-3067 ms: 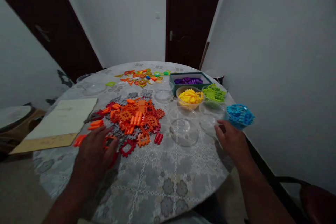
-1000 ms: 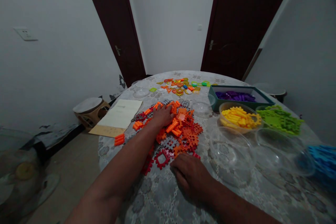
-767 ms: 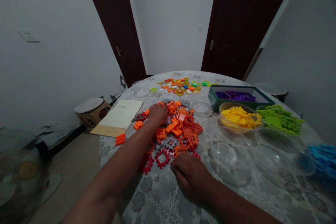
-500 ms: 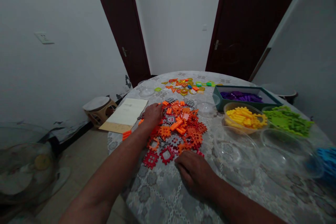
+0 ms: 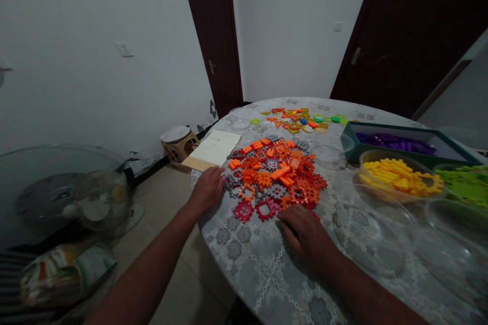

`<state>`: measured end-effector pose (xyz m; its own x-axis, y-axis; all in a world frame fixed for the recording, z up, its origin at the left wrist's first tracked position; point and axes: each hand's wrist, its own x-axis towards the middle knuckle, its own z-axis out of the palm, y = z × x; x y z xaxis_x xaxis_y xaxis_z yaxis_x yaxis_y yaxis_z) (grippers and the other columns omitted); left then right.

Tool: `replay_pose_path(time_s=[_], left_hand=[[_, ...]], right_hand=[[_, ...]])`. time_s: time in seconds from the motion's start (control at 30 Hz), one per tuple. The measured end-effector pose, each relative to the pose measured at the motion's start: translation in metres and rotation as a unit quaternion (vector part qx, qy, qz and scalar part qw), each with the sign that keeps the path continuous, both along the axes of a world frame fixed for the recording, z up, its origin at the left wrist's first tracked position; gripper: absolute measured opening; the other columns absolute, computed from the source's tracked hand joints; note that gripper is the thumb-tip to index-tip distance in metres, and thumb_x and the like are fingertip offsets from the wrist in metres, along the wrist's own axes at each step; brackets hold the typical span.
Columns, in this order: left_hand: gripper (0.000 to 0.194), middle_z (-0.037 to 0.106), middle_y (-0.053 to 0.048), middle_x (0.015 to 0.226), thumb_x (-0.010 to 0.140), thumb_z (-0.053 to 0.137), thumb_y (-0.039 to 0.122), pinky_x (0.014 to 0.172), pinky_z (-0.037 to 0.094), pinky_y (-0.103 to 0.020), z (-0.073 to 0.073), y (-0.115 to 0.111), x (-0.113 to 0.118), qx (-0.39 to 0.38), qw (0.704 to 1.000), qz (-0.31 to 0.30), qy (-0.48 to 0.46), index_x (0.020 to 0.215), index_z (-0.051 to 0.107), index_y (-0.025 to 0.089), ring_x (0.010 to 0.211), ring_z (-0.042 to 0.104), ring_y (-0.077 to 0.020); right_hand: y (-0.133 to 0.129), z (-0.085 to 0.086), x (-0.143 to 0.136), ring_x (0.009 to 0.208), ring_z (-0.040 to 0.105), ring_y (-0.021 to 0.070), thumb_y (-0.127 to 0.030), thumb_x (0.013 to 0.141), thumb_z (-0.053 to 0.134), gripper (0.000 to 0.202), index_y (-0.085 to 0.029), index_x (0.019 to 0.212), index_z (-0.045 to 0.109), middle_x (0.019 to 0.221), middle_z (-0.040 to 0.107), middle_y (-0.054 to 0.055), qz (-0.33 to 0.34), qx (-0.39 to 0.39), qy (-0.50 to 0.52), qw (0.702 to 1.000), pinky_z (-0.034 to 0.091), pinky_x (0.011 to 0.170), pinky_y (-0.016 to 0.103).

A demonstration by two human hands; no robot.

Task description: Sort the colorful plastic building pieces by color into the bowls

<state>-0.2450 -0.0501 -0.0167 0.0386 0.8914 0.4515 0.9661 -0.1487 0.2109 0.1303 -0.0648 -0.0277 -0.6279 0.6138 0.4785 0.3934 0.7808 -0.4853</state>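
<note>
A pile of interlocking plastic building pieces, mostly orange, red and grey, lies on the patterned tablecloth in front of me. At its left side, by the table edge, my left hand is closed with the fingers bent; its inside is hidden. Along the near right side of the pile rests my right hand, fingers curled in against the cloth, so whatever may be under them cannot be seen. Between the hands lie a dark red window-like square and a red square frame.
Beyond the left hand lies a pale paper sheet. More mixed pieces are spread at the back. To the right stand a dark green box of purple pieces, a tub of yellow pieces, green pieces and clear containers.
My left hand has drawn back from the upper left of the pile to its left edge near the table rim. My right hand stays by the pile. The view has turned left.
</note>
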Motion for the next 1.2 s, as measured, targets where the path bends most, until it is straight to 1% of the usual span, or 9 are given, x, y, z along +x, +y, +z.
replay_pose_path(time_s=[0.13, 0.37, 0.5, 0.6, 0.73, 0.83, 0.9, 1.0, 1.2], left_hand=[[0.042, 0.062, -0.017, 0.145, 0.108, 0.046, 0.042, 0.119, 0.047, -0.058, -0.014, -0.022, 0.023, -0.005, 1.000, 0.001, -0.009, 0.140, 0.063, 0.021, 0.137, 0.056, -0.0318], [0.044, 0.059, -0.016, 0.148, 0.108, 0.048, 0.041, 0.123, 0.042, -0.057, -0.018, -0.024, 0.067, 0.007, 0.999, -0.040, -0.014, 0.145, 0.059, 0.021, 0.142, 0.052, -0.0313], [0.047, 0.055, -0.017, 0.153, 0.108, 0.048, 0.043, 0.124, 0.040, -0.058, -0.022, -0.026, 0.079, 0.003, 1.000, -0.022, -0.002, 0.149, 0.055, 0.020, 0.146, 0.048, -0.0330], [0.050, 0.054, -0.018, 0.155, 0.108, 0.048, 0.043, 0.124, 0.039, -0.058, -0.014, -0.018, 0.075, 0.011, 1.000, -0.010, -0.004, 0.152, 0.052, 0.020, 0.147, 0.048, -0.0329], [0.052, 0.050, -0.019, 0.160, 0.106, 0.052, 0.044, 0.126, 0.036, -0.058, 0.005, 0.014, 0.060, 0.017, 1.000, -0.005, 0.007, 0.153, 0.052, 0.020, 0.150, 0.044, -0.0341], [0.048, 0.056, -0.019, 0.154, 0.103, 0.058, 0.042, 0.121, 0.041, -0.059, 0.015, 0.040, 0.047, -0.020, 1.000, 0.011, 0.017, 0.145, 0.059, 0.021, 0.143, 0.052, -0.0350], [0.039, 0.063, -0.018, 0.142, 0.101, 0.060, 0.039, 0.116, 0.046, -0.055, 0.015, 0.049, 0.040, -0.042, 0.999, 0.010, 0.018, 0.135, 0.065, 0.020, 0.134, 0.059, -0.0332], [0.031, 0.067, -0.015, 0.126, 0.100, 0.061, 0.037, 0.109, 0.052, -0.049, 0.010, 0.048, 0.031, -0.047, 0.999, 0.007, 0.003, 0.125, 0.066, 0.020, 0.122, 0.063, -0.0302], [0.011, 0.064, -0.010, 0.114, 0.097, 0.059, 0.027, 0.098, 0.057, -0.043, 0.003, 0.029, 0.025, -0.037, 0.998, 0.033, -0.044, 0.107, 0.064, 0.023, 0.108, 0.066, -0.0257]], right_hand=[[0.003, 0.000, 0.000, 0.096, 0.063, 0.0260, -0.015, 0.103, 0.054, 0.018, -0.019, 0.112, 0.069, 0.102, 0.071, 0.010, -0.031, 0.038, 0.002, 0.999, 0.051, 0.090, 0.043], [0.003, 0.000, -0.001, 0.108, 0.061, 0.0288, -0.015, 0.102, 0.058, 0.018, -0.019, 0.115, 0.070, 0.113, 0.070, 0.012, -0.071, 0.068, -0.042, 0.994, 0.050, 0.098, 0.048], [0.006, -0.002, -0.003, 0.106, 0.062, 0.0275, -0.015, 0.103, 0.058, 0.016, -0.020, 0.110, 0.071, 0.111, 0.069, 0.011, -0.087, 0.077, -0.050, 0.992, 0.050, 0.097, 0.046], [0.007, -0.002, -0.003, 0.104, 0.062, 0.0270, -0.015, 0.104, 0.057, 0.016, -0.020, 0.107, 0.072, 0.109, 0.070, 0.011, -0.089, 0.078, -0.050, 0.992, 0.051, 0.096, 0.045], [0.005, -0.001, -0.003, 0.112, 0.061, 0.0288, -0.017, 0.105, 0.056, 0.020, -0.019, 0.117, 0.072, 0.117, 0.070, 0.013, -0.091, 0.074, -0.051, 0.992, 0.052, 0.100, 0.049], [0.005, -0.003, -0.004, 0.118, 0.061, 0.0299, -0.017, 0.104, 0.055, 0.026, -0.021, 0.124, 0.071, 0.124, 0.070, 0.014, -0.095, 0.071, -0.044, 0.992, 0.051, 0.104, 0.051], [0.006, -0.005, -0.003, 0.121, 0.061, 0.0305, -0.015, 0.103, 0.056, 0.029, -0.021, 0.126, 0.071, 0.128, 0.069, 0.015, -0.102, 0.069, -0.038, 0.992, 0.051, 0.106, 0.053], [0.007, -0.006, -0.002, 0.123, 0.060, 0.0319, -0.013, 0.100, 0.057, 0.031, -0.021, 0.126, 0.071, 0.131, 0.069, 0.015, -0.111, 0.066, -0.042, 0.991, 0.049, 0.108, 0.056], [0.008, -0.007, 0.000, 0.122, 0.059, 0.0319, -0.011, 0.099, 0.058, 0.029, -0.019, 0.123, 0.071, 0.131, 0.067, 0.015, -0.106, 0.058, -0.063, 0.991, 0.049, 0.108, 0.055]])
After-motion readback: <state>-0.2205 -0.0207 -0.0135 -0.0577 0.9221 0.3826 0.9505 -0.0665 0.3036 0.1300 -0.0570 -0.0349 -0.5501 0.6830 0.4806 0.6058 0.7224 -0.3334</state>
